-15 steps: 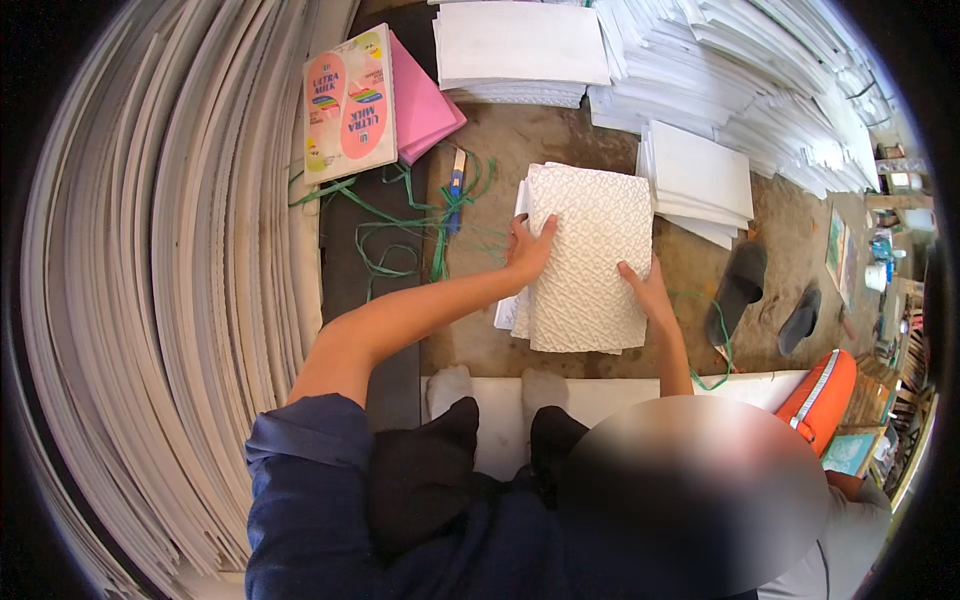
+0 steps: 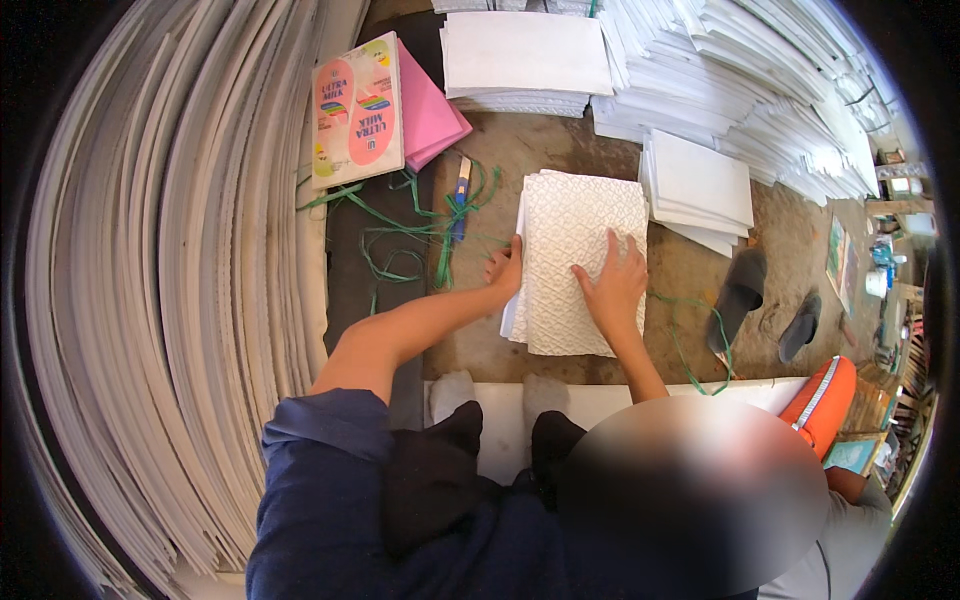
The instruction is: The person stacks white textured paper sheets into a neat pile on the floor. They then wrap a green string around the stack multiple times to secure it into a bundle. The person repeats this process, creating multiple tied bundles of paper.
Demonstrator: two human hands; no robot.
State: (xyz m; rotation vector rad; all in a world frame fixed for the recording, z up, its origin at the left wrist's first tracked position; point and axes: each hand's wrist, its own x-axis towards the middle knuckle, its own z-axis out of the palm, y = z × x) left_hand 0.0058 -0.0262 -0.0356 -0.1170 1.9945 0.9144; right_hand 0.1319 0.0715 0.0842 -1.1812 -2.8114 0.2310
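Observation:
A stack of white sheets with an embossed, bumpy top (image 2: 565, 315) lies on the floor in front of me, its left edges slightly uneven. My right hand (image 2: 617, 280) rests on top of it, fingers spread and flat, holding nothing. Against the stack's left edge sits my left hand (image 2: 507, 268). Its thumb lies along the edge while the loosely bent fingers stay outside, apart from the sheets and not gripping them. To the left are tangled green plastic strings (image 2: 443, 240) and a blue cutter knife (image 2: 461, 200).
Tall paper stacks (image 2: 200, 280) fill the left side, others (image 2: 720, 90) the far right. A white pile (image 2: 525, 55) stands ahead, a smaller one (image 2: 700, 180) beside it. A printed carton sheet (image 2: 357, 110) covers pink sheets (image 2: 430, 110). Dark sandals (image 2: 740, 295) and an orange bag (image 2: 818, 400) lie right.
My right hand has gone from the stack's right edge onto its top, fingers spreading. The left hand has let go of the top and slid to the left edge. The stack looks squarer.

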